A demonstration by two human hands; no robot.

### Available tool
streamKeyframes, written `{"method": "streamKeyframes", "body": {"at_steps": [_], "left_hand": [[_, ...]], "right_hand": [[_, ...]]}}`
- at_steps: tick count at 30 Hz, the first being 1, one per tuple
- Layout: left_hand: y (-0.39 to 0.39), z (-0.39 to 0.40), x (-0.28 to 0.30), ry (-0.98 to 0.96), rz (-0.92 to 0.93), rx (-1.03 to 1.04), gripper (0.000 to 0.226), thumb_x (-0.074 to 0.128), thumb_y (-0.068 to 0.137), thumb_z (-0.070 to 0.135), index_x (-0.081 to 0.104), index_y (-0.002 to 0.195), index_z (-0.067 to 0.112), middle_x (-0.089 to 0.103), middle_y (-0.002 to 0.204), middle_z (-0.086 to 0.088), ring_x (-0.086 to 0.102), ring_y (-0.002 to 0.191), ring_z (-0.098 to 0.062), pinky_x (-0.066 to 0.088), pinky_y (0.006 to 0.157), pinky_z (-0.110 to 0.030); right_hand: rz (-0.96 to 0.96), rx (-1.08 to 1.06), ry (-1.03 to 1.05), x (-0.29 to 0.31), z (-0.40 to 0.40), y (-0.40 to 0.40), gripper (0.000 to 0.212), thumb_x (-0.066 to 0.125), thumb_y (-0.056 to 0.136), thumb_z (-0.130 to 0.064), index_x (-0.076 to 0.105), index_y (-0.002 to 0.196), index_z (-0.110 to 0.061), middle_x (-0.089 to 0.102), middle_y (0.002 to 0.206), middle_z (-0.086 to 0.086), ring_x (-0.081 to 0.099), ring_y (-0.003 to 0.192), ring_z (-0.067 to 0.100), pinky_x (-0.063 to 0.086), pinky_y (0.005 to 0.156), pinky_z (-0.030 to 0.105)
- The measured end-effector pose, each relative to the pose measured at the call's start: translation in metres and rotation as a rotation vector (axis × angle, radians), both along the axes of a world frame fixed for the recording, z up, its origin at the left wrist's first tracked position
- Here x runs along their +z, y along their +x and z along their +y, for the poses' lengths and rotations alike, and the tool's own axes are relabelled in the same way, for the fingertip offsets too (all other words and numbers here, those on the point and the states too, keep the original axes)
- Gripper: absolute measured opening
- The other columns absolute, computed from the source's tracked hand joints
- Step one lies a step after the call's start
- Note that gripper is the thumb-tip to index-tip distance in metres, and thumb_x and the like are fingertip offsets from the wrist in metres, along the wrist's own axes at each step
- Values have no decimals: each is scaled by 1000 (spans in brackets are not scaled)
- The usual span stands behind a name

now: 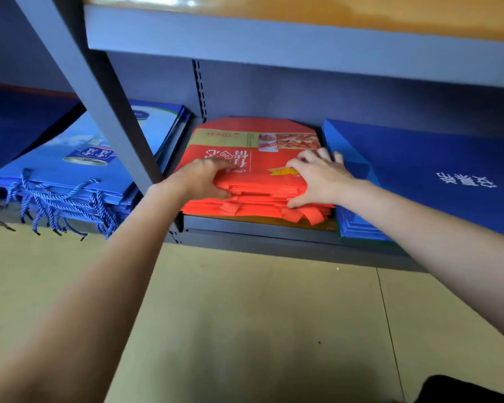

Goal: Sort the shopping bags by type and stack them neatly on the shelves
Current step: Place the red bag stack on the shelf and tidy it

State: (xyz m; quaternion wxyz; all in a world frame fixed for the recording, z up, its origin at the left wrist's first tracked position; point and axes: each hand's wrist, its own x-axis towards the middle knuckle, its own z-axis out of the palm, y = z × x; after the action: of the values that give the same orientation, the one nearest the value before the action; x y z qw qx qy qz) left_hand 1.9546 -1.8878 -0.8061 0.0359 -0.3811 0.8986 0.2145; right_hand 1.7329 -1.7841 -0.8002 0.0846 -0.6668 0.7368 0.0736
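A stack of flat red shopping bags (253,158) lies on the bottom shelf (259,228), its front edges ragged. My left hand (207,178) grips the stack's front left corner, fingers on top and thumb under the upper bags. At the front right, my right hand (317,175) holds it the same way, thumb tucked into the edge. To the right lies a stack of dark blue bags (437,175) with white lettering. A pile of light blue bags (79,158) with twisted rope handles lies on the left shelf bay.
A grey steel upright (99,91) slants between the left bay and the red stack. The shelf above (274,42) overhangs the bags closely. Beige floor (245,315) spreads in front. A dark object (466,391) shows at the bottom right corner.
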Motion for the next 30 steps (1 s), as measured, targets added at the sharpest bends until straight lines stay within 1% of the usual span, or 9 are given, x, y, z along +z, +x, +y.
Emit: {"method": "streamKeyframes", "body": {"at_steps": [3, 6, 8, 10, 13, 19, 22, 25, 30], "left_hand": [[2, 4, -7, -49, 47, 57, 74, 72, 76, 42, 40, 140, 24, 46, 140, -5, 44, 126, -27, 35, 107, -40], [0, 3, -14, 14, -98, 23, 88, 68, 71, 58, 28, 145, 30, 32, 150, -4, 31, 136, -29, 26, 112, -49], [-3, 0, -14, -25, -184, -4, 97, 71, 66, 60, 23, 146, 33, 24, 153, -3, 23, 139, -31, 22, 112, -53], [-4, -1, -19, -127, -146, 3, 96, 74, 64, 57, 27, 145, 33, 29, 151, -2, 27, 136, -33, 26, 110, -52], [-3, 1, -25, -174, -48, 24, 91, 76, 65, 53, 34, 143, 31, 36, 147, -2, 30, 133, -33, 26, 107, -49], [1, -4, -26, -263, 36, 34, 84, 73, 68, 53, 39, 141, 27, 39, 145, -3, 31, 133, -31, 23, 109, -49], [-1, -1, -24, -437, 53, 47, 84, 72, 69, 54, 39, 141, 26, 41, 142, -6, 31, 131, -32, 19, 108, -49], [-3, 9, -25, -618, 55, 109, 87, 74, 69, 50, 36, 141, 20, 40, 139, -12, 33, 128, -35, 19, 107, -50], [3, 17, -41, -776, 78, 160, 99, 81, 59, 46, 31, 140, 22, 35, 146, -14, 36, 128, -40, 27, 102, -57]], "right_hand": [[-29, -67, -69, -8, 7, 2, 86, 72, 68, -57, 34, 139, -24, 29, 144, 5, 22, 131, 29, 18, 108, 52], [-93, -142, -151, -26, 16, 13, 81, 74, 71, -47, 35, 139, -25, 27, 145, 5, 22, 131, 30, 17, 109, 51], [-146, -161, -148, -28, 17, 14, 83, 75, 70, -45, 34, 140, -26, 22, 148, 6, 18, 134, 31, 14, 110, 53], [-145, -139, -73, -23, 12, 8, 92, 78, 67, -46, 29, 143, -28, 13, 152, 9, 9, 138, 33, 9, 111, 57], [-15, -35, -14, -17, 2, 7, 100, 80, 64, -46, 24, 145, -28, 5, 155, 10, -1, 142, 34, 4, 111, 61], [-36, 29, -254, -22, 1, 4, 67, 75, 70, -36, 48, 131, -24, 27, 146, 2, 14, 138, 28, 11, 111, 59], [-5, 23, -416, -22, 3, 5, 55, 70, 74, -35, 55, 124, -20, 39, 139, 1, 25, 133, 27, 10, 112, 55], [57, 23, -564, -17, 1, 5, 47, 68, 73, -35, 60, 116, -17, 49, 130, 1, 33, 129, 29, 7, 112, 53], [53, 43, -585, -16, 1, 5, 45, 70, 73, -35, 63, 112, -16, 52, 124, 2, 36, 126, 30, 4, 113, 51]]}}
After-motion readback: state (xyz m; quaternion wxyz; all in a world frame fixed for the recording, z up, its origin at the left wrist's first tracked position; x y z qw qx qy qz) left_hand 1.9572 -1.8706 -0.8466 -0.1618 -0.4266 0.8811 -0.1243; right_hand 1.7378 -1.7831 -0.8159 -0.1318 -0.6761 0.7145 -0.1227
